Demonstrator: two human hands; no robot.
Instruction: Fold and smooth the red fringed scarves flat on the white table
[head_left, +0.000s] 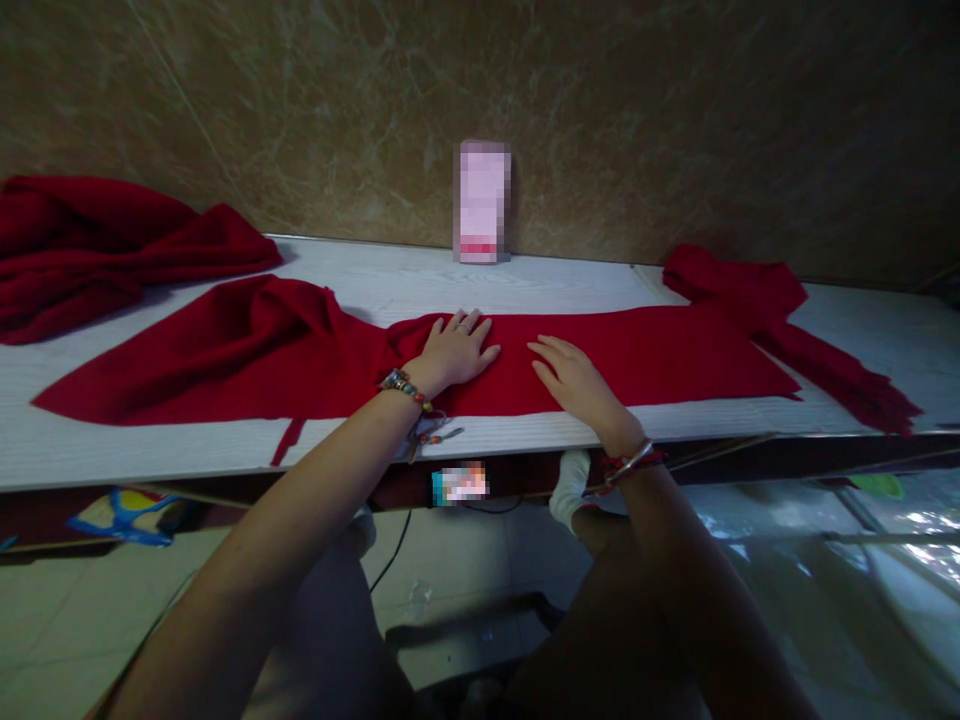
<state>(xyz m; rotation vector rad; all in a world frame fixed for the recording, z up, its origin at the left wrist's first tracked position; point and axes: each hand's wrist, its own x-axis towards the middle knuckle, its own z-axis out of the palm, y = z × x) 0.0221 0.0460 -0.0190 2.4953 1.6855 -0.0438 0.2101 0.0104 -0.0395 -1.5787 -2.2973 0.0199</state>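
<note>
A long piece of red cloth (660,350) is spread along the white tabletop (555,285). It lies smooth to the right and is loosely rumpled to the left. My left hand (457,350) rests flat on it near the middle, fingers spread, with a ring on one finger and a beaded bracelet at the wrist. Folds of the cloth bunch up just left of that hand. A short way to the right, my right hand (574,380) lies on the smooth part with fingers outstretched. Neither hand grips anything.
A heap of red cloth (112,250) lies at the far left. Another crumpled red piece (735,280) is at the right end. A blurred pink object (484,200) leans against the brown marbled wall (337,120). Below the table edge are my legs and a blue item (124,518).
</note>
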